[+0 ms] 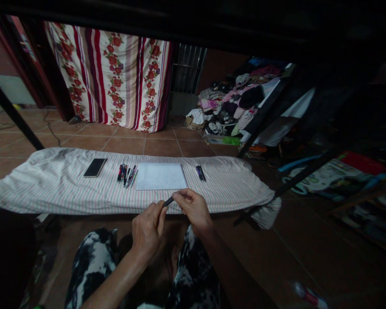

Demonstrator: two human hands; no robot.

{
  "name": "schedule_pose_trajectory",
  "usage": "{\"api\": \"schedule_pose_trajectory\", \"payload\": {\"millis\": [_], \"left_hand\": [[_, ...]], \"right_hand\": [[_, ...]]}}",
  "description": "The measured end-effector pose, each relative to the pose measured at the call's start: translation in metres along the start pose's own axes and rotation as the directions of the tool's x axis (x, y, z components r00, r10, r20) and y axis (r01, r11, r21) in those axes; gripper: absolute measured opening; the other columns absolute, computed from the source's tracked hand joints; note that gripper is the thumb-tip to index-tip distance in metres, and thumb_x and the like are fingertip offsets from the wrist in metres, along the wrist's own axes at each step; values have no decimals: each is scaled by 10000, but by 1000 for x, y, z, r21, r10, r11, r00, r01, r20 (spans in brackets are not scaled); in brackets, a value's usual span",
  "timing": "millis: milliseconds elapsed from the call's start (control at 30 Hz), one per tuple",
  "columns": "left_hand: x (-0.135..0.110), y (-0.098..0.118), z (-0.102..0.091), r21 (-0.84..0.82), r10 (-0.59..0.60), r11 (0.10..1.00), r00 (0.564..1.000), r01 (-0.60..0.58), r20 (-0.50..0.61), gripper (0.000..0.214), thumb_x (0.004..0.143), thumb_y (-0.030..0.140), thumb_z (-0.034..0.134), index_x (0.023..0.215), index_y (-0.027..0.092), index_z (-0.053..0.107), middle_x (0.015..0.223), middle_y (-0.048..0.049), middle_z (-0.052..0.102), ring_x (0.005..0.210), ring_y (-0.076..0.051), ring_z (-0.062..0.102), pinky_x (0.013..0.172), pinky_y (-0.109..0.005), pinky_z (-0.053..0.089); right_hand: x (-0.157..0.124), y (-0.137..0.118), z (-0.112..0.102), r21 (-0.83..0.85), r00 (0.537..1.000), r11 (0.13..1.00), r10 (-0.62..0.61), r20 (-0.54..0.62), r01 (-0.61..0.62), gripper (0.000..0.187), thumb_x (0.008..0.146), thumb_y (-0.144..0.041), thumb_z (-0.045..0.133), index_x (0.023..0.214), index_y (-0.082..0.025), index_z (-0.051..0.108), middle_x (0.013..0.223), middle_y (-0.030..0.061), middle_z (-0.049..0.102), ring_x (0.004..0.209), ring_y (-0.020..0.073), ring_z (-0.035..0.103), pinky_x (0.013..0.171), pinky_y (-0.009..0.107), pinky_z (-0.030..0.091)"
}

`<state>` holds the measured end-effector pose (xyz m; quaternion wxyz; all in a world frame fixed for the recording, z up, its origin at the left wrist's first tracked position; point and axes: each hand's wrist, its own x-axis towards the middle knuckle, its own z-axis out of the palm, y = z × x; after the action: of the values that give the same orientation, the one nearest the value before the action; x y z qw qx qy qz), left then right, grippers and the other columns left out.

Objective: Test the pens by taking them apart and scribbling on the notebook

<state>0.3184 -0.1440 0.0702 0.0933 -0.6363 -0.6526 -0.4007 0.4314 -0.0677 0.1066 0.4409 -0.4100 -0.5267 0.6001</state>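
Between my two hands is a dark pen (168, 201), held just over the near edge of the cloth-covered board. My left hand (148, 226) pinches its lower left end, and my right hand (193, 207) pinches the upper right end. Beyond them lies an open spiral notebook (161, 176) with faint marks on its page. A bunch of several pens (127, 175) rests to the left of the notebook. A few dark pens (200, 173) lie side by side to its right. Farther left is a phone (95, 168) with a dark screen.
The board wears a striped cloth (73, 193). Behind it hangs a floral curtain (116, 81) above a tiled floor (161, 143). A heap of clothes (234, 101) lies at the back right. Dark metal bars (14, 113) slant at both sides. A bottle (309, 295) is on the floor, lower right.
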Motion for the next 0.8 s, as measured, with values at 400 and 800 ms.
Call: {"api": "schedule_pose_trajectory", "payload": {"millis": [400,800], "left_hand": [[12,4,-2,-419,-280,801,886,428,370,361,873,395,366,919,151,629,549,27,553,468,-104,474,443,-201,329],[9,3,-3,-383,-271,840,908,385,320,337,859,360,389,954,152,637,760,-45,673,673,-161,599,588,-230,434]], "right_hand": [[4,-2,-11,-5,976,994,-106,190,109,210,716,-341,625,853,-187,660,627,-33,521,531,72,416,499,205,335],[9,-1,-9,7,994,1000,-18,105,17,261,616,-377,709,645,-164,560,549,-55,492,499,66,409,478,204,297]]}}
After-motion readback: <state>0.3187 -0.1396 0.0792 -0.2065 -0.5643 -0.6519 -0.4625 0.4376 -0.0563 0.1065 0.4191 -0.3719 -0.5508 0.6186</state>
